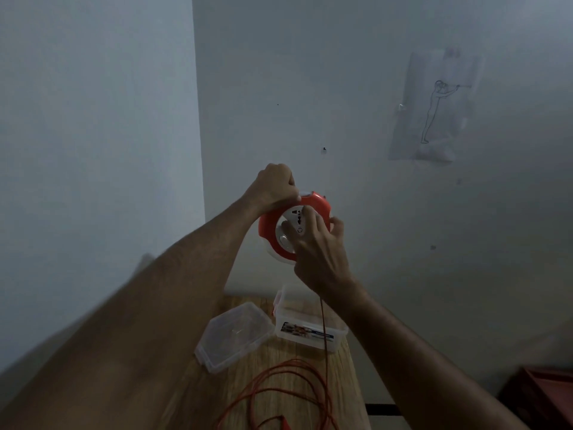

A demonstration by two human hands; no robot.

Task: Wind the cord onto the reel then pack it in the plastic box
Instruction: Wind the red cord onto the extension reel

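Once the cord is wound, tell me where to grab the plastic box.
Grip the plastic box across its two long walls, coming from above. It stands upright and open on the table, its lid lying beside it; the hanging cord crosses its front.

A light wooden table (279, 386) stands against the wall. Near its far edge rests an open clear plastic box (310, 328); its lid (234, 335) lies beside it. Loose orange cord (279, 395) coils toward the near edge.
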